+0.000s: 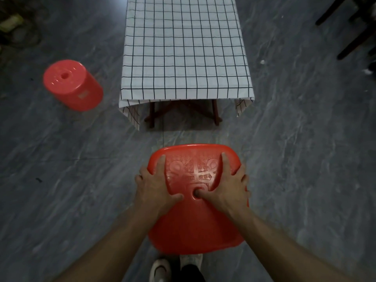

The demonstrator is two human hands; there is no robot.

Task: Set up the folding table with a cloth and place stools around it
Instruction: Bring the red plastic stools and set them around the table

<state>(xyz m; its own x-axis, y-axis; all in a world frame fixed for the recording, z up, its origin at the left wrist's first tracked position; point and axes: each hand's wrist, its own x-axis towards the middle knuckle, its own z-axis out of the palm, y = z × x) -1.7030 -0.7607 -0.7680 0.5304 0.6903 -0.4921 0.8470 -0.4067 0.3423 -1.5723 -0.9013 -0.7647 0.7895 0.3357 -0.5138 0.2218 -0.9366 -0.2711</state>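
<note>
A red square-topped plastic stool (193,226) is in front of me, just short of the table's near end. My left hand (154,186) grips its left edge, thumb on the seat. My right hand (227,184) grips the right edge, thumb tip in the seat's centre hole. The folding table, its dark wooden legs (152,115) showing at the near end, stands ahead under a white cloth (183,47) with a black grid. A second red stool (71,84), round-topped, stands on the floor left of the table's near corner.
Grey marbled floor (305,159) lies all around. Dark furniture legs (354,31) stand at the upper right, and dim clutter (14,23) sits at the upper left. My shoes (162,267) show below the held stool.
</note>
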